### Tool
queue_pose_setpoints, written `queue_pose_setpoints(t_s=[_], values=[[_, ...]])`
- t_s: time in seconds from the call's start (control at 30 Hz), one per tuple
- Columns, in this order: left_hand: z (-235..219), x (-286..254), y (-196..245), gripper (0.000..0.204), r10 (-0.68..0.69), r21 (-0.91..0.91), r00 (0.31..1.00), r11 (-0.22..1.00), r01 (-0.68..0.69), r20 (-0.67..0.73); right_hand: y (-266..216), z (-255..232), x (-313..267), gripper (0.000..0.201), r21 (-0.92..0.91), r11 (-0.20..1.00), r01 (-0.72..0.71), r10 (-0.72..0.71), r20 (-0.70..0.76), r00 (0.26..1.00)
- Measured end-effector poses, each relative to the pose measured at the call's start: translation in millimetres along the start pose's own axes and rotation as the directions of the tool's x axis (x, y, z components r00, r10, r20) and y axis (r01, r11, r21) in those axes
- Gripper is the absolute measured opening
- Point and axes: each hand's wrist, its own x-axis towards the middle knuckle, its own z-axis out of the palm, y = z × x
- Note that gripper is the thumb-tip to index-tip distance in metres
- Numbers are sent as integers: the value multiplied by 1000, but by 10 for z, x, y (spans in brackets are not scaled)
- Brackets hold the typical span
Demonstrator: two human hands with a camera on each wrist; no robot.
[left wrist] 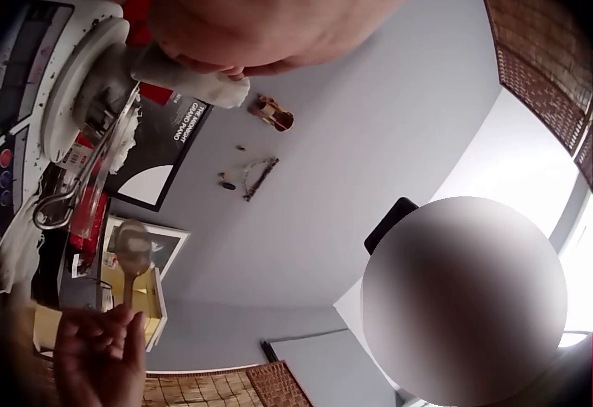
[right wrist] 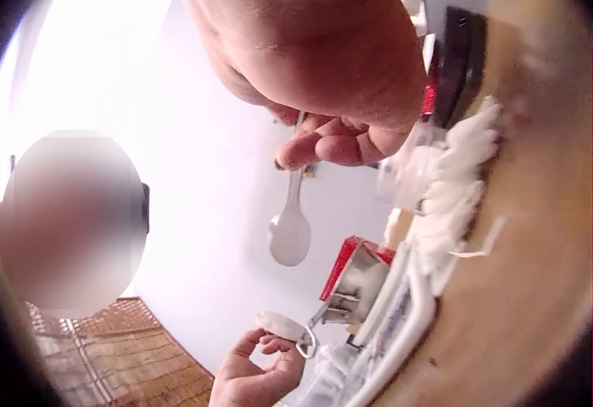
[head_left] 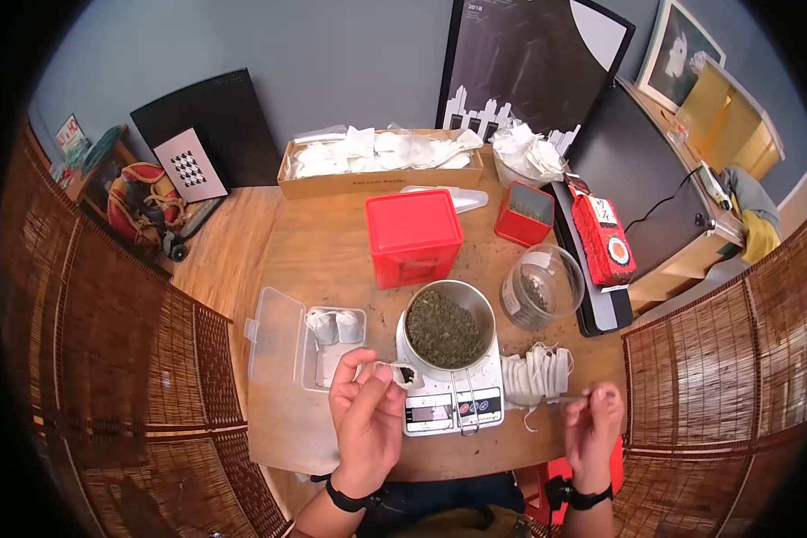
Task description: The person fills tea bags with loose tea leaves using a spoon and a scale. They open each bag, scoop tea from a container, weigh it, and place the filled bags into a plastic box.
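My left hand [head_left: 368, 429] pinches a small white cloth bag [head_left: 407, 376] whose mouth stands open, dark leaf showing inside. In the right wrist view the same bag [right wrist: 281, 325] is held upright in the fingertips. My right hand [head_left: 594, 429] grips a spoon [head_left: 569, 399] by its handle, to the right of the scale. The spoon's bowl [left wrist: 134, 248] shows in the left wrist view. Between the hands, a metal pan [head_left: 450, 325] of dried leaves rests on a white scale [head_left: 419, 418].
A row of white bags [head_left: 536, 372] lies right of the scale. At left is a plastic box [head_left: 325, 380] with two filled bags [head_left: 335, 327]. Behind stand a red tin [head_left: 413, 238], a clear jar [head_left: 542, 284], an open red tin [head_left: 523, 218] and a carton of white bags [head_left: 381, 182].
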Motion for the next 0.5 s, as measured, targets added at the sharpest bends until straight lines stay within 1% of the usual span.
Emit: queue_pose_setpoints(t_s=[0.07,0.1,0.17,0.2,0.27,0.33,0.4,0.5], values=[[9,24,13,29,15,15,1000,1000,-15,-4,-93,379,144,13,-152,979,134,-107,176,979],[24,26,15,29,17,17,1000,1000,-17,-9,-98,523,218,13,-152,980,130,-102,177,979],[56,20,15,25,31,53,998,998,-29,-46,-79,751,341,12,-382,908,172,-75,255,964],[50,22,21,25,36,55,998,998,-33,-49,-65,846,397,12,-380,910,169,-71,258,964],[20,1,29,26,42,35,999,999,-41,-24,-38,986,472,11,-484,869,101,88,352,932],[29,-9,34,25,53,41,998,998,-52,-29,23,1037,547,11,-487,869,83,112,358,927],[50,-7,37,25,61,49,998,997,-60,-34,51,1062,618,11,-494,860,127,76,371,925],[93,-16,48,24,65,60,997,996,-62,-42,64,1116,724,12,-483,864,142,56,373,926]])
